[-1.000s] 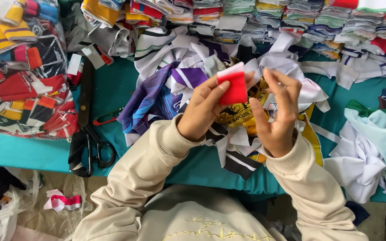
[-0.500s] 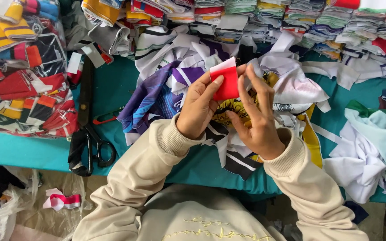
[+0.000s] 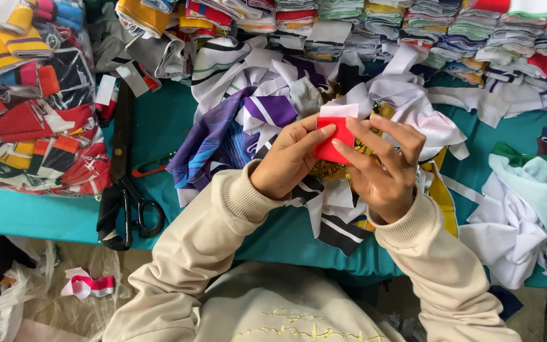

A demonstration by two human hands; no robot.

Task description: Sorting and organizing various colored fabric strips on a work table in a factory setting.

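Note:
A small red and white fabric piece (image 3: 335, 136) is held up between both hands above a heap of mixed cloth scraps (image 3: 267, 111). My left hand (image 3: 289, 158) pinches its left edge with thumb and fingers. My right hand (image 3: 384, 168) grips its right side, fingers spread over the front. Both arms wear cream sleeves. The scraps beneath are purple, blue, white and striped, lying on a teal table (image 3: 52, 215).
Big black scissors (image 3: 125, 202) lie on the table at the left, beside plastic-wrapped bundles of red and yellow fabric (image 3: 26, 120). Folded cloth stacks (image 3: 413, 25) line the back. White and green scraps (image 3: 527, 209) are piled at the right. Bags and a scrap lie on the floor.
My hands have drawn closer together on the red piece and lowered it slightly; my right hand, previously open beside it, now grips it.

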